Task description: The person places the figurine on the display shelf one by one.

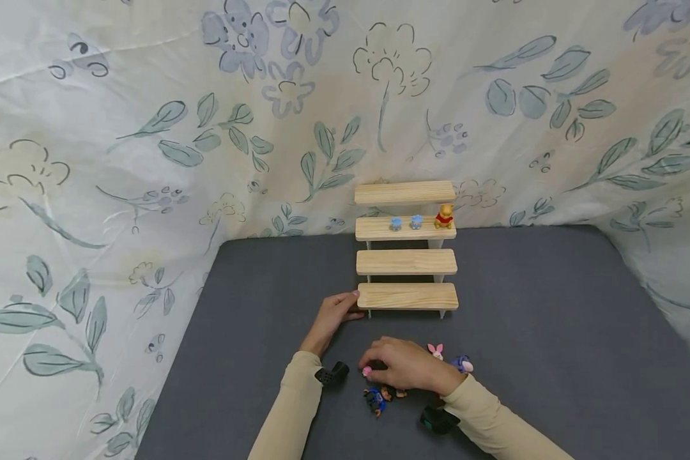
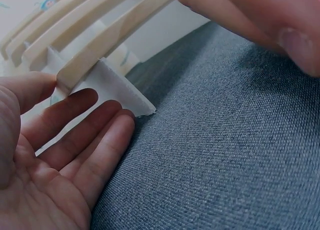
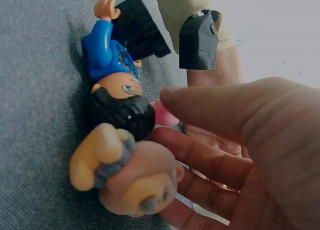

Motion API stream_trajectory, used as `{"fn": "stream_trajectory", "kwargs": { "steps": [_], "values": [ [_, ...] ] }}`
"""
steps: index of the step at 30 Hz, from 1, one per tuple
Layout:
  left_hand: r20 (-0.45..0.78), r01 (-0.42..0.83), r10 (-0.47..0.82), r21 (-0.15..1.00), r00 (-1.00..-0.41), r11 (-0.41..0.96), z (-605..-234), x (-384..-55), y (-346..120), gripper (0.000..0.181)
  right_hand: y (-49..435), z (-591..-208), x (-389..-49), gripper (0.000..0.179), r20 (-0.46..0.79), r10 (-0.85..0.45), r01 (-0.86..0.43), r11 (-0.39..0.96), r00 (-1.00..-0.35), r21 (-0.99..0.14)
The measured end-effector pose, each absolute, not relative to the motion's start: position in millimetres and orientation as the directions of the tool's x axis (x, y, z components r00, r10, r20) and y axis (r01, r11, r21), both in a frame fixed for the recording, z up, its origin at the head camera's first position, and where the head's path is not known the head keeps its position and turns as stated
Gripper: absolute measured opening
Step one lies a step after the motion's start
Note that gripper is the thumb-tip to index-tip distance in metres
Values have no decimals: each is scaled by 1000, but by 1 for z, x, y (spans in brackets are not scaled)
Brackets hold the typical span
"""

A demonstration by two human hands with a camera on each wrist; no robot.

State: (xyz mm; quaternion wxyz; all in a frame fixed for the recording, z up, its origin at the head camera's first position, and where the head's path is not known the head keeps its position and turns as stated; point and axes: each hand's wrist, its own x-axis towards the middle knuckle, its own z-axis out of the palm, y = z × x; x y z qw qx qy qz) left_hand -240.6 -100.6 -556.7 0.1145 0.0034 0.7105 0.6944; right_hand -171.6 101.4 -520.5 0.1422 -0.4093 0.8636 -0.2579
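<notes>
My left hand [image 1: 329, 322] holds the left end of the lowest board [image 1: 408, 296] of a wooden tiered shelf. In the left wrist view the thumb touches the board's end while the index finger curls beneath it, beside a white support [image 2: 120, 87]. My right hand [image 1: 405, 364] pinches a small pink object [image 3: 166, 114] between thumb and index finger; its shape is mostly hidden. Just below that hand lies a black-haired toy figure in a blue jacket [image 3: 102, 52]. Touching its head is a brown bear-like figurine [image 3: 150, 175].
On the second-highest board stand two small blue figurines, one left [image 1: 396, 224] and one right [image 1: 416, 222], and a yellow bear in a red shirt [image 1: 444, 218]. A pink-eared figurine [image 1: 436, 351] and a blue-purple one [image 1: 464, 364] lie beyond my right wrist. Patterned cloth [image 1: 299, 166] hangs behind the table.
</notes>
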Motion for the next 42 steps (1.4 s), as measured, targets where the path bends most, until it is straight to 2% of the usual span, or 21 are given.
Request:
{"fn": "stream_trajectory", "kwargs": {
  "steps": [15, 27, 33, 42],
  "values": [
    [-157, -152, 164, 987, -974, 45, -553, -240, -101, 50, 101, -523, -172, 15, -16, -764, -615, 531, -645, -584],
    [-163, -159, 162, 986, -973, 41, -553, -240, -100, 48, 100, -522, -171, 4, -30, -734, -565, 547, -678, -618],
    [-158, -154, 161, 987, -974, 39, -553, -240, -100, 49, 105, -515, -175, 4, -50, -713, -505, 543, -700, -670],
    [-158, -152, 159, 987, -974, 50, -551, -239, -100, 50, 116, -496, -186, 4, 6, -666, -470, 521, -746, -712]
  ]
}}
